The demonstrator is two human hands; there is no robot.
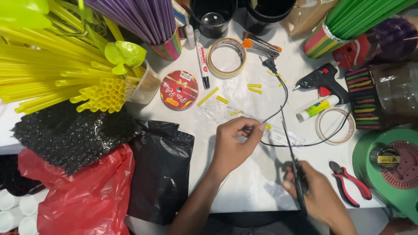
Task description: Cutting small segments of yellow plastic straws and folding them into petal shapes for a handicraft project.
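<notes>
My left hand (233, 141) pinches a short yellow straw piece (268, 127) over a clear plastic ruler (250, 122) on the white table (244, 182). My right hand (318, 196) grips the handles of black scissors (291, 150), whose blades reach up toward the straw piece. Several cut yellow straw bits (254, 88) lie further back on the table.
A bunch of yellow straws (56, 74) in a clear cup is at left, with black and red bags (87, 187) below. A black glue gun (324, 80), its cable, a glue stick (315, 109), tape rolls (226, 56), a marker (202, 58), red pliers (350, 182) and a green reel (392, 165) surround the hands.
</notes>
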